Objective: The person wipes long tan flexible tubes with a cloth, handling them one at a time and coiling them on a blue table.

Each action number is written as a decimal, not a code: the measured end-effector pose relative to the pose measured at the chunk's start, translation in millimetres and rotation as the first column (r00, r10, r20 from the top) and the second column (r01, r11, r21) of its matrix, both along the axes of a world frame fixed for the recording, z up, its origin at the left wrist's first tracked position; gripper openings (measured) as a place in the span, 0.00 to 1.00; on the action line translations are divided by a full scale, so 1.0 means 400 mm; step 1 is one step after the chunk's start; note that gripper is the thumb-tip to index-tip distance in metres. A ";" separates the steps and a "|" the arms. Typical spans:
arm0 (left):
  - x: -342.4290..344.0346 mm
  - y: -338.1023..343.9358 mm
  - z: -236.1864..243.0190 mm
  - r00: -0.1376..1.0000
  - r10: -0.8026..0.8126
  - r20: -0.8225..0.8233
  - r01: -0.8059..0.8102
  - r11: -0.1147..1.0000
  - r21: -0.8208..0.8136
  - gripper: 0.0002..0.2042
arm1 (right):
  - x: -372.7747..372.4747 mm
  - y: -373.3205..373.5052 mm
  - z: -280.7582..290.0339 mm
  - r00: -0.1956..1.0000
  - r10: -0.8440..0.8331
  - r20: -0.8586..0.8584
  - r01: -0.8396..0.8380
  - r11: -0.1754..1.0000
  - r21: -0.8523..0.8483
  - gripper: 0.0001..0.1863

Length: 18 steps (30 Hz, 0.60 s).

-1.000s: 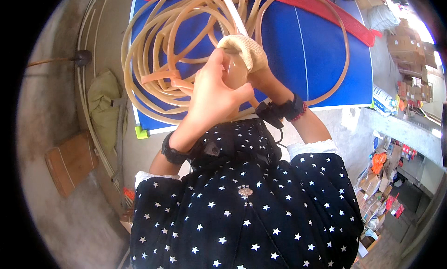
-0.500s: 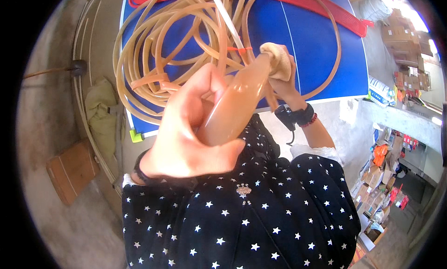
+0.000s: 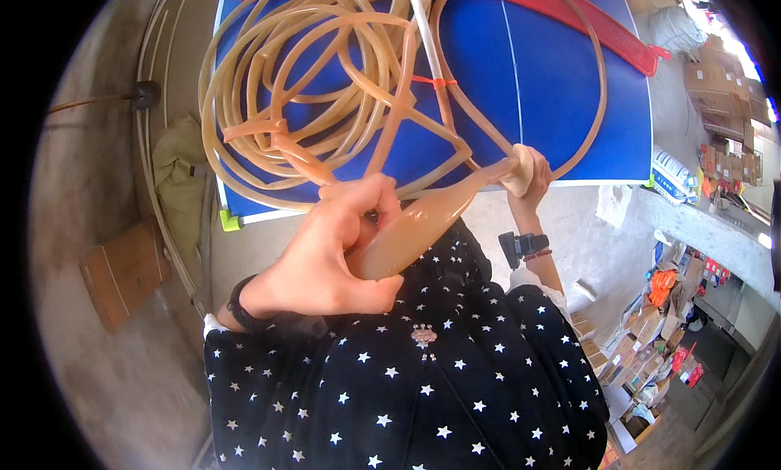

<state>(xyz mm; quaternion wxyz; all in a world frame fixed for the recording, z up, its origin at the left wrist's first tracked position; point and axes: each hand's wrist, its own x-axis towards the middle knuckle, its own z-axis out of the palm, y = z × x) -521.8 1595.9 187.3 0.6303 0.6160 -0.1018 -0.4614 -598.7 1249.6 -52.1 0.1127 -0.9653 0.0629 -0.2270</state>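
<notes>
A tan, glossy rubber tube with a swollen section (image 3: pixel 427 230) stretches between my hands in front of my body. My left hand (image 3: pixel 305 258) is curled round its wide end, fingers and thumb bent about it. At the narrowing end, my right hand (image 3: pixel 530 189) is closed on the tube. A beige, cloth-like or rubbery layer (image 3: pixel 518 169) covers the fingers there; I cannot tell which. Beyond my hands lies a loose coil of the same tubing (image 3: pixel 236 104). A white rod (image 3: pixel 425 35) stands out of it, close to a red tie (image 3: pixel 435 82).
The coil rests on a blue table (image 3: pixel 553 104) with a white edge line. A long red perforated strip (image 3: pixel 586 27) lies along its far side. Cardboard boxes (image 3: pixel 716 88) are stacked at the far right. A green sack (image 3: pixel 177 161) and a brown board (image 3: pixel 126 275) are at the left.
My right hand has moved right and toward me, away from the left, and the swollen tube looks longer and more drawn out. My left hand has dropped slightly.
</notes>
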 end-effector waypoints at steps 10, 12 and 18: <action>0.068 -0.005 -0.024 0.914 0.081 0.398 -0.092 0.996 0.008 0.16 | 0.138 -0.202 0.249 0.917 0.040 0.397 -0.019 0.998 -0.055 0.28; 0.104 -0.031 -0.038 0.772 0.131 0.622 -0.149 0.988 -0.023 0.15 | 0.184 -0.255 0.343 0.868 0.042 0.495 0.011 0.995 -0.103 0.26; 0.295 -0.133 -0.171 0.267 0.058 0.962 -0.413 0.909 0.059 0.17 | 0.281 -0.348 0.621 0.796 0.200 0.572 0.034 0.928 -0.372 0.26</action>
